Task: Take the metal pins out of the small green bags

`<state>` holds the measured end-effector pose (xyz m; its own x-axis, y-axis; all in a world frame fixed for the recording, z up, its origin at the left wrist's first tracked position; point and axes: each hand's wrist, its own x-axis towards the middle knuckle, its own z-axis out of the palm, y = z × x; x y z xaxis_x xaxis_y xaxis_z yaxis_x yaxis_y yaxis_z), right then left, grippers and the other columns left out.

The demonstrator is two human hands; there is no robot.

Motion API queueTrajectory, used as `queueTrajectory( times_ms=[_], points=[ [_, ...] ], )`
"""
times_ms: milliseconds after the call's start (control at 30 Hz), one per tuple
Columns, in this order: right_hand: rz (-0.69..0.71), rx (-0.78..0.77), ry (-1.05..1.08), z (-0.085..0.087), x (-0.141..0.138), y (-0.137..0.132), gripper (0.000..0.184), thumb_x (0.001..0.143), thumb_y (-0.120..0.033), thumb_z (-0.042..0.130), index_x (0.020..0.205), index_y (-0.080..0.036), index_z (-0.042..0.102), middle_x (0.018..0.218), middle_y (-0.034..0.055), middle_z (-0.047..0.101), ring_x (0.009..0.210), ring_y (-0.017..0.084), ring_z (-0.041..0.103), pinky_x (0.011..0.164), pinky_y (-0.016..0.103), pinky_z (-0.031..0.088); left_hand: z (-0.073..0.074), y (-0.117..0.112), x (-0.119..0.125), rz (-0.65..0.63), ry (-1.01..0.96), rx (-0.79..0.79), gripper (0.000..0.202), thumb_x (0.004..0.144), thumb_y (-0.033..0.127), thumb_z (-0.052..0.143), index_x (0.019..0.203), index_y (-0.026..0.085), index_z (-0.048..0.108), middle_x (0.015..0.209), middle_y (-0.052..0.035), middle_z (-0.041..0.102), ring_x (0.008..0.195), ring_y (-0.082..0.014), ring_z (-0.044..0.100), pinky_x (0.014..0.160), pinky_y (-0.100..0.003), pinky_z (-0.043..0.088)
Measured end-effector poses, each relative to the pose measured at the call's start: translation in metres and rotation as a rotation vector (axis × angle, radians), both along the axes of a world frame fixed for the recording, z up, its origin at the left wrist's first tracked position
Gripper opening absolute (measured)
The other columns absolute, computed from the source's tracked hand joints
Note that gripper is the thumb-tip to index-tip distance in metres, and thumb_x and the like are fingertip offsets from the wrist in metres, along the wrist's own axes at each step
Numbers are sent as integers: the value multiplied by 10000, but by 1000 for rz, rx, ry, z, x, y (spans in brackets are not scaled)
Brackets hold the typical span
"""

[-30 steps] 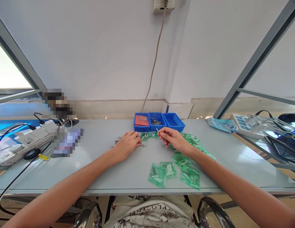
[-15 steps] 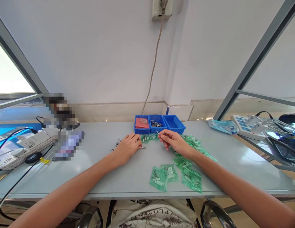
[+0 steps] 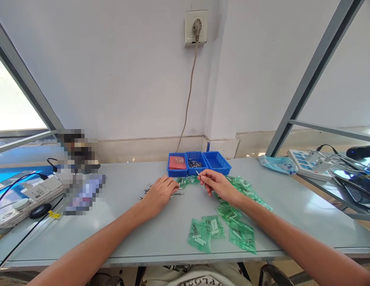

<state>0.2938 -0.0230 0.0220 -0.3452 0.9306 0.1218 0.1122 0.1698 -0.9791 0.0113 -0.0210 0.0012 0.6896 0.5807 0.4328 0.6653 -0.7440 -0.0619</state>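
My left hand (image 3: pixel 162 192) rests palm down over several small metal pins (image 3: pixel 179 194) on the table, its fingers slightly spread and bent, touching or nearly touching them. Its thumb and palm are hidden. More pins (image 3: pixel 147 188) stick out on its left side. My right hand (image 3: pixel 216 183) is closed in a pinch around a thin metal pin (image 3: pixel 197 173), which points up and left just in front of the blue bins. Green plastic bags (image 3: pixel 229 212) holding metal parts with white labels lie under and around the right forearm.
Joined blue bins stand at the back: one with red packets (image 3: pixel 177 162), one with loose metal pieces (image 3: pixel 195 163), and a right one (image 3: pixel 217 161). Other green bags (image 3: pixel 199 235) lie near the front edge. Power strips with cables (image 3: pixel 310 165) sit right and left.
The camera view has tilted up, so everything sits lower. A second pin now shows beside my left fingertips. My right hand keeps its pin in almost the same place.
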Motion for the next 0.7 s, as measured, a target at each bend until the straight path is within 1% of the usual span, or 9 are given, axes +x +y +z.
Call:
queueTrajectory(
  times_ms=[100, 233, 467, 600, 700],
  points=[
    [-1, 1, 4, 1, 0, -1, 414, 915, -627, 658, 986, -219, 646, 864, 5, 600, 622, 120, 509, 550, 277, 493, 1, -1, 1, -9, -24, -5, 293, 1131, 273, 360, 1142, 172, 635, 1024, -81, 651, 946, -233, 537, 853, -368, 454],
    [-6, 10, 2, 1, 0, -2, 411, 918, -623, 654, 981, -217, 643, 862, 4, 598, 624, 121, 509, 552, 277, 488, 2, -3, 2, -9, -55, 8, 289, 1129, 264, 373, 1094, 173, 644, 1015, -75, 648, 939, -224, 532, 852, -362, 456],
    [-15, 9, -1, 0, 0, 0, 412, 914, -626, 656, 973, -218, 635, 852, -2, 594, 613, 121, 504, 547, 276, 482, 4, -3, 0, -11, -66, 38, 275, 1128, 273, 393, 1057, 178, 642, 1078, -71, 679, 992, -221, 561, 857, -359, 431],
    [-15, 3, 5, 0, 0, 0, 408, 910, -622, 663, 972, -220, 631, 852, -5, 586, 612, 118, 504, 542, 274, 484, 6, -4, 0, -8, -57, 0, 254, 1121, 289, 430, 1030, 190, 645, 1008, -48, 694, 929, -208, 573, 839, -354, 406],
    [-17, 6, -3, 0, 0, 0, 417, 907, -634, 660, 963, -222, 627, 857, -4, 589, 609, 115, 505, 544, 271, 487, 6, -4, -1, -7, -53, -29, 250, 1116, 309, 450, 1014, 198, 649, 992, -38, 698, 885, -194, 584, 837, -353, 394]
  ],
)
